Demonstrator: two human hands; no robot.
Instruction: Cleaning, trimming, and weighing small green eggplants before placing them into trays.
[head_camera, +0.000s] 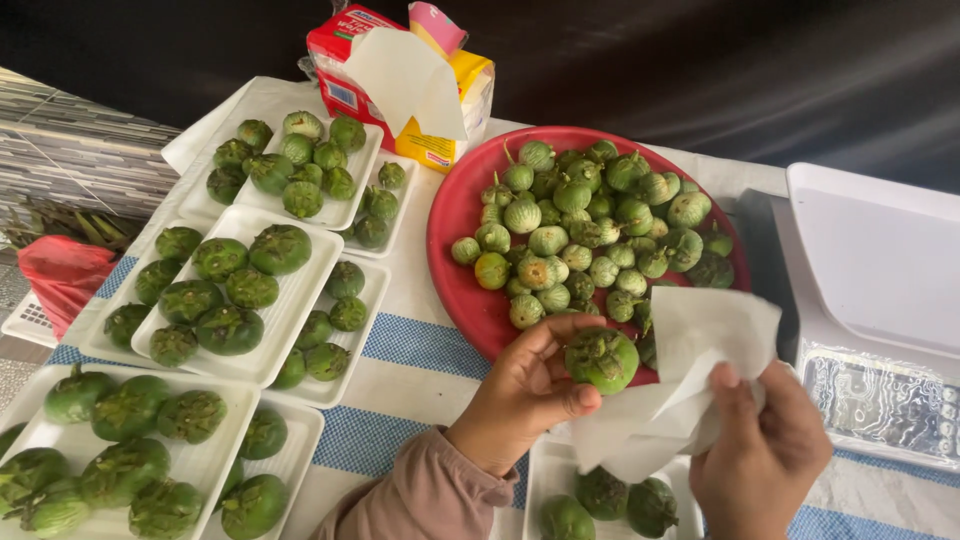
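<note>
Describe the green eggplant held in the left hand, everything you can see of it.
The green eggplant is round, glossy and bright green, with a darker, rough, brownish-green calyx spread over the side that faces the camera. The left hand pinches it between thumb and fingertips, lifted over the near rim of the red tray. A white paper tissue, held in the right hand, lies right beside it. It looks whole and firm, with no cuts.

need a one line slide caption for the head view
Left hand holds a green eggplant beside the tissue in the right hand, near a red plate.
</note>
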